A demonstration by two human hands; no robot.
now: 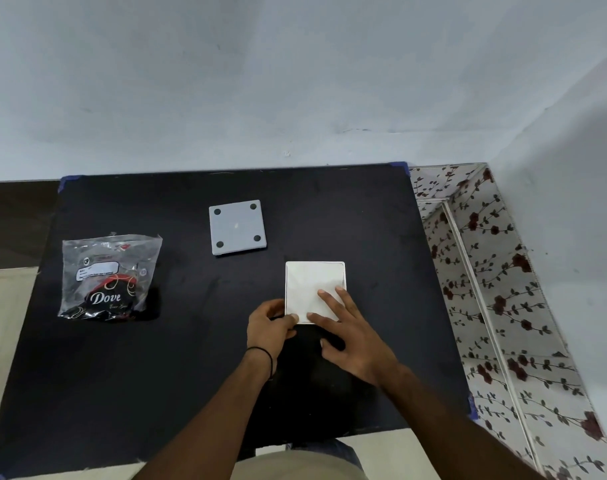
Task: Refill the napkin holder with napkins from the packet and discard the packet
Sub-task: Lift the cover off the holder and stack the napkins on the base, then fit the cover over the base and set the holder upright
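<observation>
Black table [122,393], blue tape on its corners, pale wall behind.

Far left: packet [109,277], clear plastic with "Dove" print, lying flat and crumpled on the table. Looks empty or close to it, can't tell for sure. Well apart from both hands.

Centre, toward the back: grey square plate [237,227] lying flat, four dark round pads at its corners. Could be the holder's lid or base turned over, can't tell which. Apart from everything else.

Right of centre, nearer the person: holder [314,284], a white rectangle with a thin dark rim line, seen from above. The white face is probably napkins filling it; can't make out separate sheets.

Left hand [271,327]: at the holder's near-left corner, fingers curled, thumb and fingertips pinched on that corner edge. Thin black band [262,355] on the wrist.

Right hand [350,334]: flat, fingers spread, palm down. Fingertips [324,293] press on the near-right part of the white face; heel of the hand sits on the table. Nothing gripped, just pressing.

Hands are close together, both touching the holder, not touching each other.

Far right: floral-patterned surface [496,306] past the table edge.
</observation>
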